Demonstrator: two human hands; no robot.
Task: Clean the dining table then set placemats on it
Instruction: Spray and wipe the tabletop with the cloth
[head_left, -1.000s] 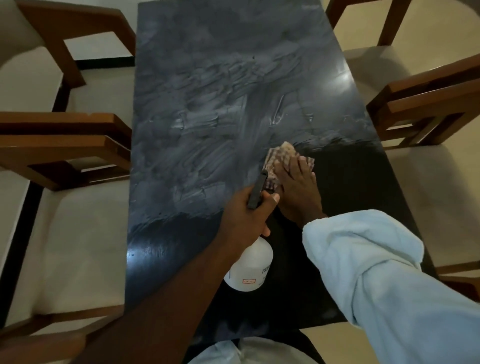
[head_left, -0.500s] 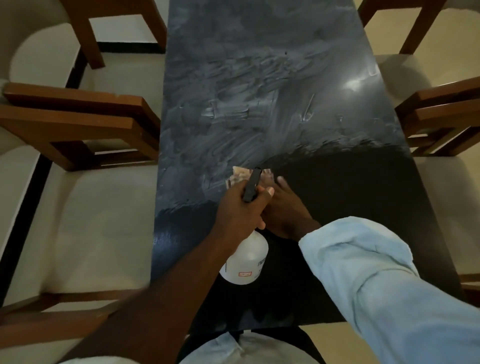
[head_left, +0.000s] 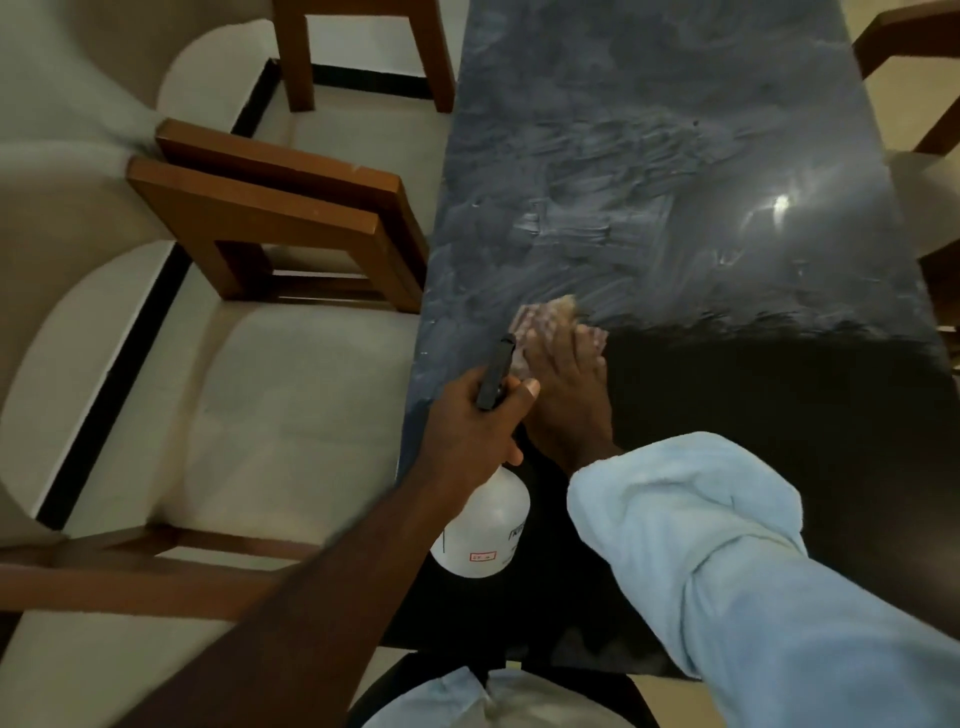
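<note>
Dining table (head_left: 727, 415): dark glossy top, runs lengthwise away from the person, wooden chairs (head_left: 270, 208) drawn up along its left edge

Surface: far part of the table carries a grey streaky film with smear marks. The near part is plain black, and the line between the two crosses the table about mid-length

Cloth (head_left: 550, 314): small, patterned, pinkish, lying on the table right at that line, toward the left edge

Right hand (head_left: 566, 400): laid flat on the cloth, fingers straight, pressing it to the top. It presses rather than grasps. A light blue sleeve (head_left: 701, 519) is rolled at the forearm

Left hand (head_left: 472, 421): clenched round the neck of a white spray bottle (head_left: 483, 525) at the near left part of the table. The black trigger head (head_left: 496, 374) points toward the cloth. Cannot tell whether the bottle base sits on the top or hangs just above it

Placemats: none in view

Step in hand (judgement): cleaning, spray-and-wipe stage, with the second half of the task not begun. The film suggests the far part has been wetted and rubbed. Whether the near black part is finished or untouched cannot be told

Next move (judgement):
- firm, overlapping strokes with the cloth across the film line and out to the left edge
- bottle kept out of the cloth's path, or set down off the wiped area
- streaks cleared and top dry before any mat goes down
</note>
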